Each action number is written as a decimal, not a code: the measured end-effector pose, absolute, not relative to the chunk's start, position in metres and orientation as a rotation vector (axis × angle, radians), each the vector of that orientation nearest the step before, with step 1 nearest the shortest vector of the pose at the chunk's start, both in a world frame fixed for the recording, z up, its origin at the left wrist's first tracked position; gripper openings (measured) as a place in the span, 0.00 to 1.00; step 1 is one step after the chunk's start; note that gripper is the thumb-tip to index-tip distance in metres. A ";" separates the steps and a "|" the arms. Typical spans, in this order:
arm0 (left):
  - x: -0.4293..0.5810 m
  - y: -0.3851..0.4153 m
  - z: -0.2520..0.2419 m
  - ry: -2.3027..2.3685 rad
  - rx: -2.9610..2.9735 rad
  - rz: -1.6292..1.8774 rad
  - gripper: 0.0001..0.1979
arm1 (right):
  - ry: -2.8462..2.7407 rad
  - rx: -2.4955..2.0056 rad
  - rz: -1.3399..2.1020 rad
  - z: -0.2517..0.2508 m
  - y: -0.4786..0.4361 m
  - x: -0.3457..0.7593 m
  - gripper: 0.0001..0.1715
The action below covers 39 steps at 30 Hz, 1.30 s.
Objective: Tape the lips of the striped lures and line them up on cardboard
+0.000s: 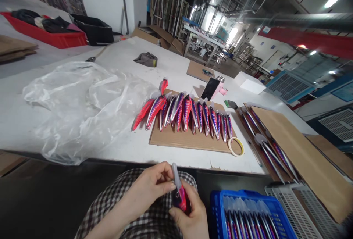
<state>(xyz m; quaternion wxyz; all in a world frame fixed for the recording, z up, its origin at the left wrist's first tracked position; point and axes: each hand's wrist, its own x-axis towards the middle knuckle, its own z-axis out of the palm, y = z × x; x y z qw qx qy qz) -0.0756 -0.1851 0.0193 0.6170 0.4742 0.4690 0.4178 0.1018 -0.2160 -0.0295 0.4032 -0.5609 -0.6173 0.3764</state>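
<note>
Above my lap, my right hand (pixel 194 213) is wrapped round the body of a fishing lure (pixel 180 198), red and purple with a dark side and an eye near its head. Its pale translucent lip (pixel 175 174) points up. My left hand (pixel 156 182) pinches at the base of that lip with thumb and bent fingers. Whether a small piece sits under those fingertips is hidden. On the table ahead, a row of similar striped lures (pixel 187 112) lies on a cardboard sheet (pixel 176 139). A roll of tape (pixel 236 146) rests at the sheet's right corner.
Crumpled clear plastic (pixel 82 99) covers the table's left part. A blue basket (pixel 217 209) of lures stands at lower right, near stacked cardboard (pixel 300 147) with more lures. A phone (pixel 210 89) leans behind the row. A red bin (pixel 46 33) is far left.
</note>
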 end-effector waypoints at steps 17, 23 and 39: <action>-0.068 -0.194 0.022 1.402 1.593 0.921 0.06 | -1.519 -1.464 0.863 -0.037 -0.216 0.105 0.32; -0.064 -0.194 0.026 1.426 1.606 0.906 0.06 | -1.611 -1.437 0.821 -0.040 -0.215 0.109 0.35; -0.069 -0.186 0.026 1.418 1.541 0.780 0.04 | -1.987 -1.359 0.656 -0.049 -0.208 0.136 0.39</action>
